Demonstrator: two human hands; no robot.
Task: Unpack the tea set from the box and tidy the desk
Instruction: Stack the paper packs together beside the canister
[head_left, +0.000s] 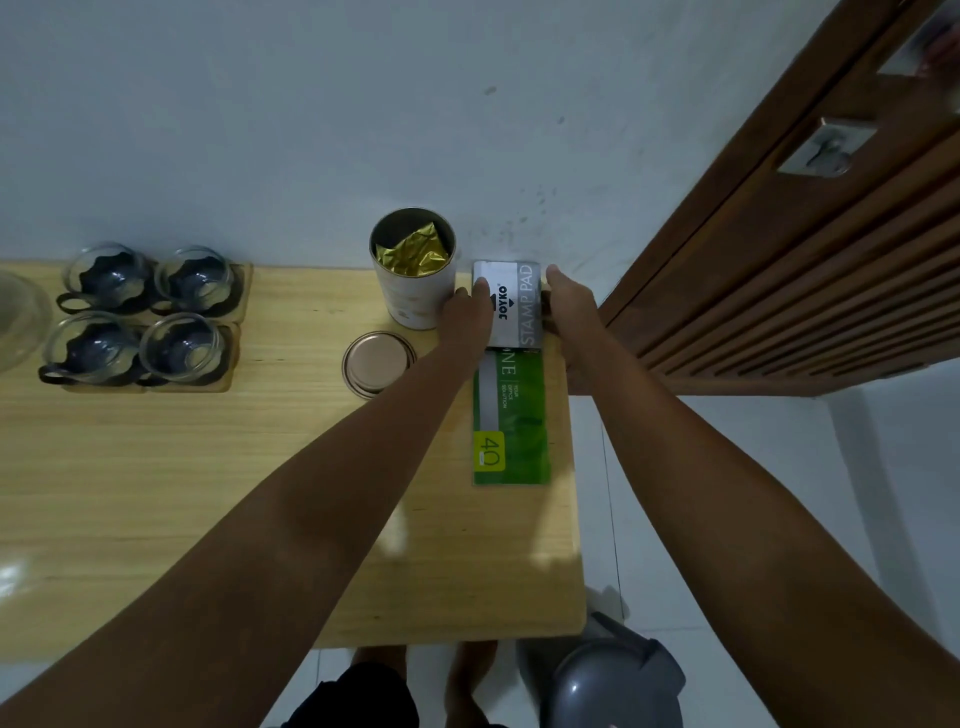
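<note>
Grey stamp pad box (511, 304) gripped between left hand (467, 317) and right hand (569, 306) at desk (208, 467) far right corner, risks nudging open tea tin (413, 270) just beside, glass cups (140, 312) sit far left, white wall, wooden door (779, 234) right.

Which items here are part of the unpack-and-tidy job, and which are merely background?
Job:
four glass cups on wooden coasters
open tea canister
canister lid
stamp pad box, held between left hand and right hand
green packet

Background:
wooden door
grey bin
</note>
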